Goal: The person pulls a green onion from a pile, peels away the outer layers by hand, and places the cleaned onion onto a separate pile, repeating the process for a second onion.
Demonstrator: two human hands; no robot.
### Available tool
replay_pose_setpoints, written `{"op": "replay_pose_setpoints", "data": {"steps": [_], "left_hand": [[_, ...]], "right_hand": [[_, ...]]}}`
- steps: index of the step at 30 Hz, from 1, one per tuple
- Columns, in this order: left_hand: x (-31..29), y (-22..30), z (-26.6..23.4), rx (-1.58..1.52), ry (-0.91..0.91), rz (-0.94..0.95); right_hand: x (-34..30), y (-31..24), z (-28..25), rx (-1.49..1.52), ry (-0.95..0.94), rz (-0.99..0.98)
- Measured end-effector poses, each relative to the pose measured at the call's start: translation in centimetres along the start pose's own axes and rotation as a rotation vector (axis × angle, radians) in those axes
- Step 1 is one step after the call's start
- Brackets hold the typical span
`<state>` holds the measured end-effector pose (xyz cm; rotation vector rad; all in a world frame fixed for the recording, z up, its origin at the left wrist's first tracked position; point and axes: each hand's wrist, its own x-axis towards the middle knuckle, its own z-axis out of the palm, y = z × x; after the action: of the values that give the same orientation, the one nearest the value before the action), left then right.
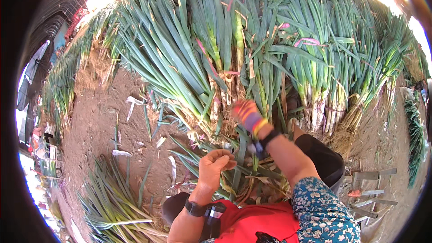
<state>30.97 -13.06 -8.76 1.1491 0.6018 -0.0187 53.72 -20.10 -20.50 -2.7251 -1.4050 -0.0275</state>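
Note:
Big bunches of green onions (pixel 166 67) with long green leaves and white stems lean in a heap ahead of me. My right hand (pixel 247 113), in a red, purple and yellow knitted glove, reaches to the root ends of the middle bunch (pixel 229 85). Motion smears its fingers, so their grip is unclear. Nearer to me, my bare left hand (pixel 215 168) hovers over loose leaves (pixel 240 166), half curled, thumb and fingers apart, with nothing visible between them. Pink ties (pixel 308 42) show on some bunches.
Loose green onions (pixel 112 202) lie on the dirt floor (pixel 108 121) at lower left. A small wooden stool (pixel 366 189) stands at the right. More bunches (pixel 60 92) line the far left, and whitish scraps (pixel 132 105) are scattered on the dirt.

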Motion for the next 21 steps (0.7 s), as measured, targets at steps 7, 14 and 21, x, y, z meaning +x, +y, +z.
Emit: {"op": "replay_pose_setpoints", "data": {"steps": [7, 14, 21], "left_hand": [[0.0, -0.3, 0.3, -0.048, -0.02, 0.002], [-1.3, 1.3, -2.5, 0.149, 0.038, 0.024], [-0.8, 3.0, -0.8, 0.093, -0.058, 0.164]], "right_hand": [[-2.9, -0.8, 5.1, 0.43, 0.489, 0.468], [7.3, 4.4, 1.4, 0.661, 0.274, 0.951], [3.7, 11.9, 5.7, 0.726, 0.364, 0.722]]}}
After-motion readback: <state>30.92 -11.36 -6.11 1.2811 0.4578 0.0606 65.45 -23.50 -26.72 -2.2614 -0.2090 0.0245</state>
